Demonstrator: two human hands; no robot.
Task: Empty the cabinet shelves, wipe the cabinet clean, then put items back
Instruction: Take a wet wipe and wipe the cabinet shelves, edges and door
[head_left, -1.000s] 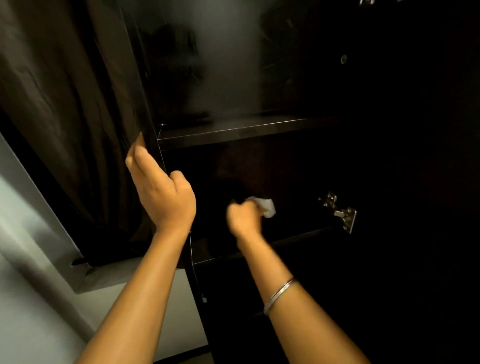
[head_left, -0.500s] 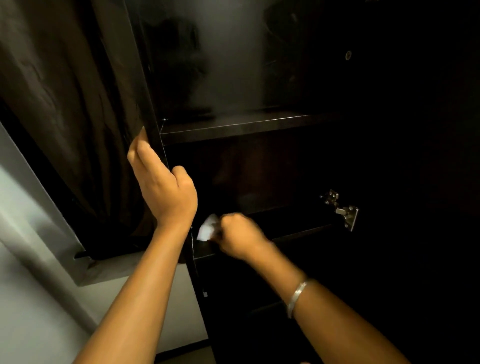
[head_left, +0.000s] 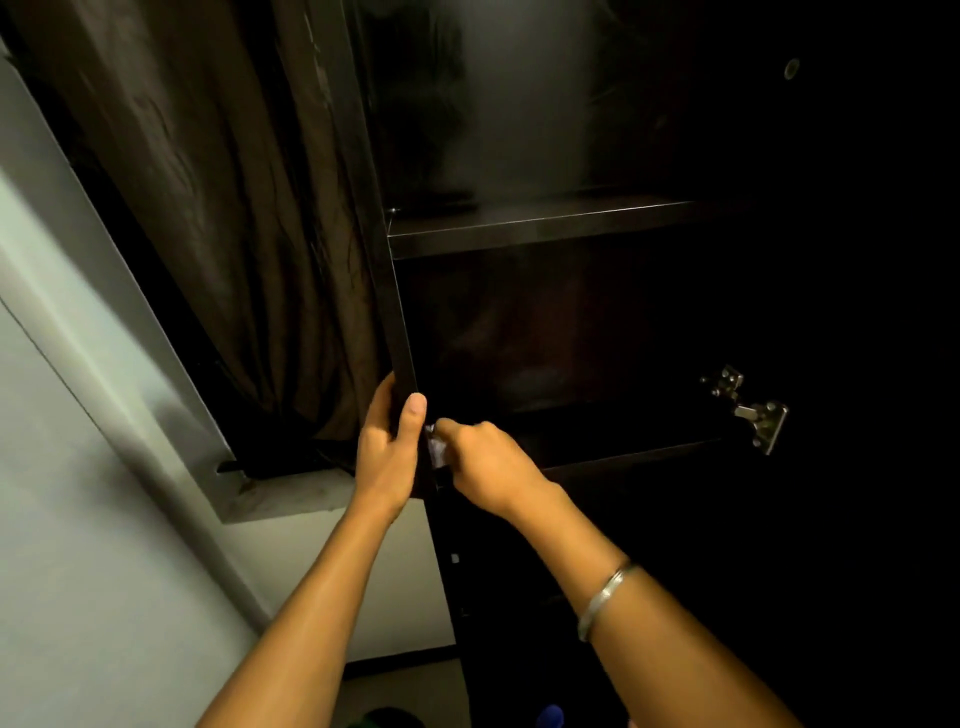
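Gripping the front edge of the cabinet side panel (head_left: 400, 332), the left hand (head_left: 387, 457) wraps thumb and fingers around it. Just beside it, the right hand (head_left: 488, 465) pinches a small white cloth (head_left: 435, 449) against the panel's inner face, above the lower shelf (head_left: 623, 460).

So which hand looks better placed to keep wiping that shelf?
The right hand, probably: it holds the white cloth by the shelf's left corner. The left hand grips the cabinet's side panel, apparently bracing.
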